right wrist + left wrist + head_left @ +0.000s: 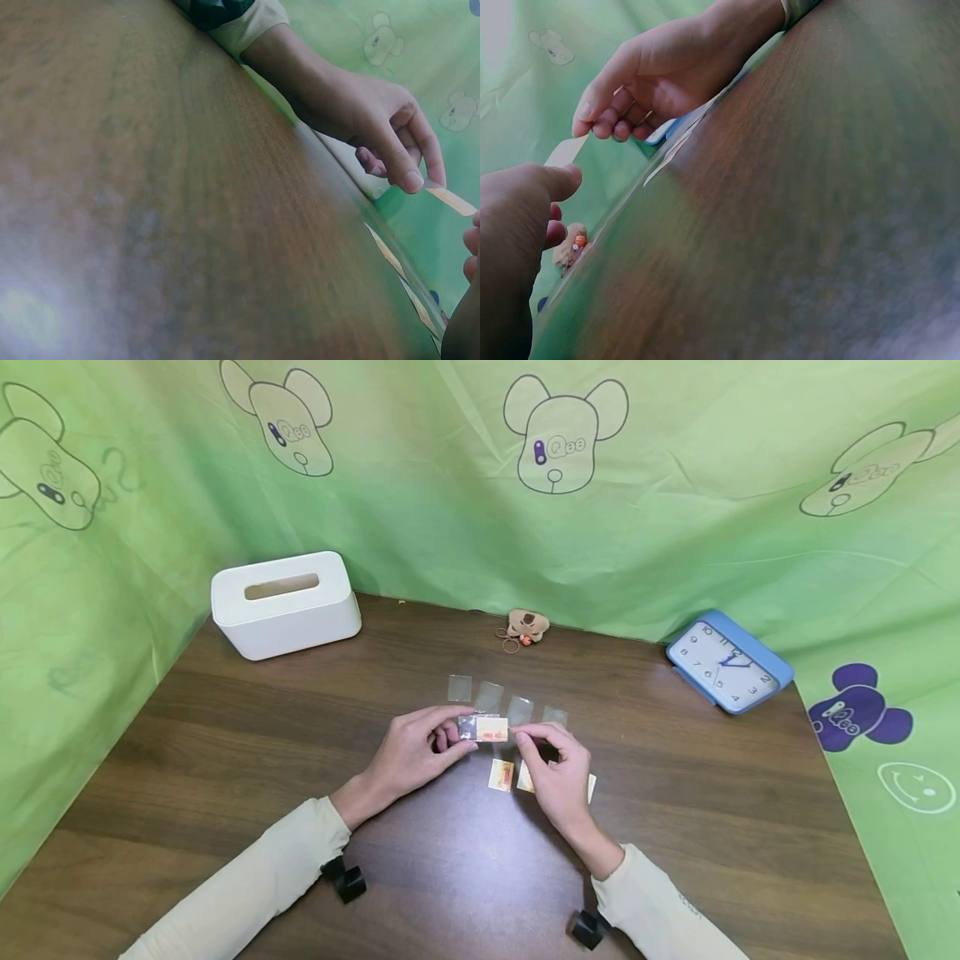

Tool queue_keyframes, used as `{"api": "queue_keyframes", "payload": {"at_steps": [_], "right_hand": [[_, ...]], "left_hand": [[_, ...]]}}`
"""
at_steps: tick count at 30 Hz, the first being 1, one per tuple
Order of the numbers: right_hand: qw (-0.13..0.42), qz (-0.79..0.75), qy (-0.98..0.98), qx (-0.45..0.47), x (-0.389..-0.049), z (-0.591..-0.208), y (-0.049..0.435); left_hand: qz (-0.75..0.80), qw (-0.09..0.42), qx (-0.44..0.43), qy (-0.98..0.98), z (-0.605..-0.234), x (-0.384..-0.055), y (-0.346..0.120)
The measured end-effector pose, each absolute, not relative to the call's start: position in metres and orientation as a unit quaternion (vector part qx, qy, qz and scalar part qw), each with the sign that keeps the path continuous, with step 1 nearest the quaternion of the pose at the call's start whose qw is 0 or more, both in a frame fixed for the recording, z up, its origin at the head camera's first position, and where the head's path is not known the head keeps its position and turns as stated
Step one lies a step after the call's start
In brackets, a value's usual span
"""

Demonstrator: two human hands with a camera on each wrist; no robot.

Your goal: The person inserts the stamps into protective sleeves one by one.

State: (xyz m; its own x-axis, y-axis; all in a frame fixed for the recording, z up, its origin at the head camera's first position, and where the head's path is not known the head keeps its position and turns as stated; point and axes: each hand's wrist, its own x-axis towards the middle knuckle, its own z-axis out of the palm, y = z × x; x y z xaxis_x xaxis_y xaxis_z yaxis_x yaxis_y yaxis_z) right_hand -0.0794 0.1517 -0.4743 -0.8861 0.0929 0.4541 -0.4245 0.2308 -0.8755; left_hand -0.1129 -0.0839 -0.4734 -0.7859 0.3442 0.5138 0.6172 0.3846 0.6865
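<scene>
My left hand (416, 747) pinches a small clear plastic sleeve (467, 727) between thumb and fingers. A small card (492, 729), pale with orange and red print, lies along the sleeve's right part; how far it sits inside I cannot tell. The fingertips of my right hand (558, 768) pinch the card's right end, also visible in the left wrist view, where the card (565, 152) spans both hands. Several more clear sleeves (460, 687) lie in a row just beyond the hands. Below them are several printed cards (501, 774), partly hidden by my right hand.
A white tissue box (300, 618) stands at the back left. A brown plush keychain (528, 625) lies at the back edge, and a blue clock (727, 664) is at the back right. Green printed cloth (450, 527) encloses the wooden table (225, 727).
</scene>
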Motion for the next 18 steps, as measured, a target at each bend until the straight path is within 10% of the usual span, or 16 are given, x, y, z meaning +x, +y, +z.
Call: {"api": "queue_keyframes", "payload": {"at_steps": [18], "right_hand": [[0.181,0.616,-0.755,0.132,-0.0785,-0.4754,0.1508]], "left_hand": [[-0.467,0.156,-0.316,-0.811,-0.4722,-0.1124,-0.0828]]}}
